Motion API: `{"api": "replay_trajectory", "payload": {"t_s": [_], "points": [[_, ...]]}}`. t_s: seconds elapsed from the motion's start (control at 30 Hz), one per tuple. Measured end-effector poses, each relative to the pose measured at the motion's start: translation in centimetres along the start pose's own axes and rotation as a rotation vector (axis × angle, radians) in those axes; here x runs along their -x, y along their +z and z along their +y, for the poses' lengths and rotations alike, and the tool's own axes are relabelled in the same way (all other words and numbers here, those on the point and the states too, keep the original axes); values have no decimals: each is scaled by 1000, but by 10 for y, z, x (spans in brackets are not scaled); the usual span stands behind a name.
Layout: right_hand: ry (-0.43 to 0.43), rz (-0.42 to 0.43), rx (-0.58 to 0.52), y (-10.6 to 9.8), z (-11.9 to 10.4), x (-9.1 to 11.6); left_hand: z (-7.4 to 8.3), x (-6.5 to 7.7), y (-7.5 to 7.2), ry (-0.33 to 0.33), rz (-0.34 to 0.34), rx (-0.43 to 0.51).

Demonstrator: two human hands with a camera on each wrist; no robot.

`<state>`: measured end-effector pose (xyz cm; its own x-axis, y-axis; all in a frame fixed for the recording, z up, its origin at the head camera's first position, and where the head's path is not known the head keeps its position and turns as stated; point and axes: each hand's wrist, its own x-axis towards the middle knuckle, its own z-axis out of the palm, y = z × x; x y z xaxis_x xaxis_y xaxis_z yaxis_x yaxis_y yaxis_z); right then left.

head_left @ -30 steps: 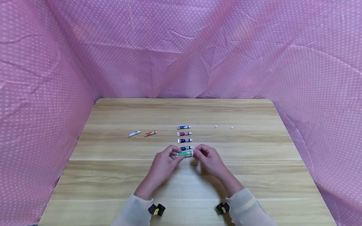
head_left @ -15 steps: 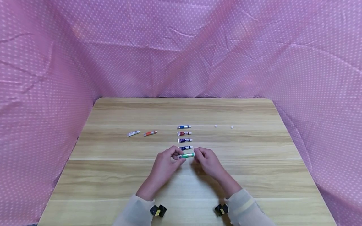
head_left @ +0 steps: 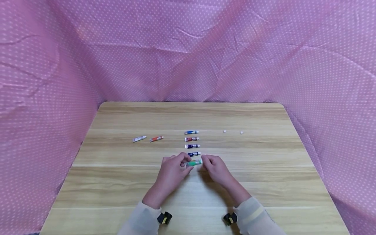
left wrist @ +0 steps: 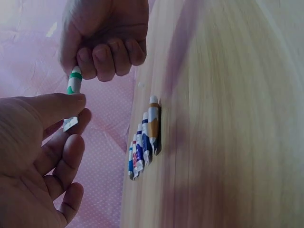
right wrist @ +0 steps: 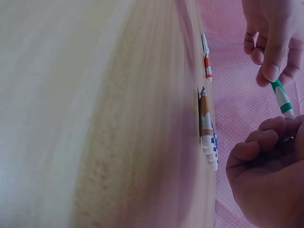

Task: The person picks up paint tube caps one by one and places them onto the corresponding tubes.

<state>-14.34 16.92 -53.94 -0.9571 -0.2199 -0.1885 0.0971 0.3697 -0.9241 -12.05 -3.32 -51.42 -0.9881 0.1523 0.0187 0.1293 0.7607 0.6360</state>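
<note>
A green paint tube (head_left: 194, 163) is held in the air above the table. My left hand (head_left: 171, 171) pinches its flat tail end between thumb and fingers. At the other end my right hand (head_left: 217, 169) pinches the white cap (right wrist: 289, 114), its fingers curled. Below lies a row of paint tubes: blue (head_left: 191, 132), red (head_left: 192, 139), purple (head_left: 192, 146) and dark blue (head_left: 194, 154). An ochre tube (left wrist: 153, 121) ends the row in the left wrist view; in the head view it is hidden by the hands and the green tube.
Further left on the wooden table (head_left: 117, 189) lie a white tube (head_left: 139, 139) and an orange tube (head_left: 157, 139). Two small white caps (head_left: 224, 131) are at the right, spaced apart. Pink dotted cloth (head_left: 188, 65) hangs behind and on both sides.
The green tube and both hands have shifted slightly toward the near edge and right. The left hand's fingers have adjusted on the tube. The tubes and caps on the table stay put.
</note>
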Motion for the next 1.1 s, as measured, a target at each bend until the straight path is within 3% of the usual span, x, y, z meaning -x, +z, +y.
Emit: {"api": "replay_trajectory", "payload": {"t_s": [0.13,0.3,0.53,0.83,0.93,1.1], "points": [[-13,-14,26,-2,-1,-3,-2,-2,0,48,-7,-95],[15,-26,70,-11,-3,-7,-5,-3,-1,42,-15,-88],[-33,30,168,-32,-5,-12,-13,-6,2,30,-53,-69],[-109,113,172,-68,0,-23,-26,-11,12,80,-139,-169],[-110,152,128,-83,2,-29,-28,-11,14,76,-160,-159],[-85,230,-52,-105,7,-39,-29,-12,18,57,-197,-144]]}}
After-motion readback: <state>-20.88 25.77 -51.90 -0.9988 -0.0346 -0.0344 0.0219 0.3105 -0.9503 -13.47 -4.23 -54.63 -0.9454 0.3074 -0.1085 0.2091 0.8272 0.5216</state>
